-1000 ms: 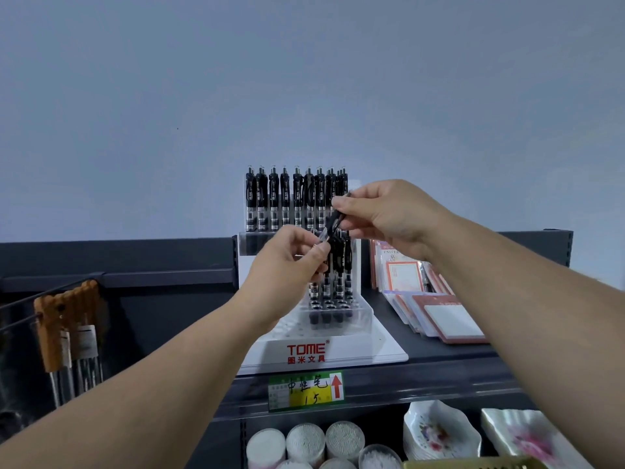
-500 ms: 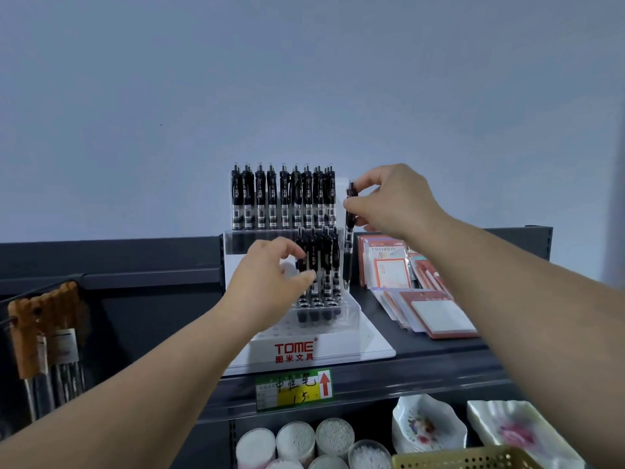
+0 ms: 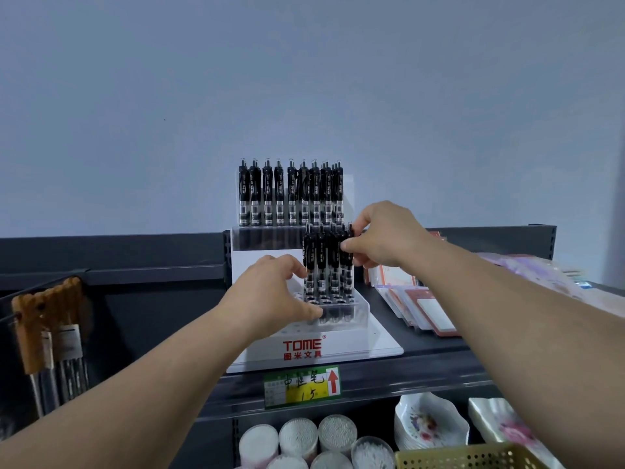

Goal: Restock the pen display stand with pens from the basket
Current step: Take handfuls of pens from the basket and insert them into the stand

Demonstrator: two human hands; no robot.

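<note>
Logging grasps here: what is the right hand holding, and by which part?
The right hand pinches a black pen near its top, at the clip section.

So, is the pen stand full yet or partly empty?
Partly empty. On the pen display stand the back row is packed, but middle-row pens fill only the right side and front holes sit bare.

Before you, the white tiered TOME pen display stand (image 3: 372,346): upright black pens (image 3: 291,194) fill its far row; middle-tier pens (image 3: 321,262) stand upright, right end. The yellow perforated basket (image 3: 466,460) lies near right.
</note>
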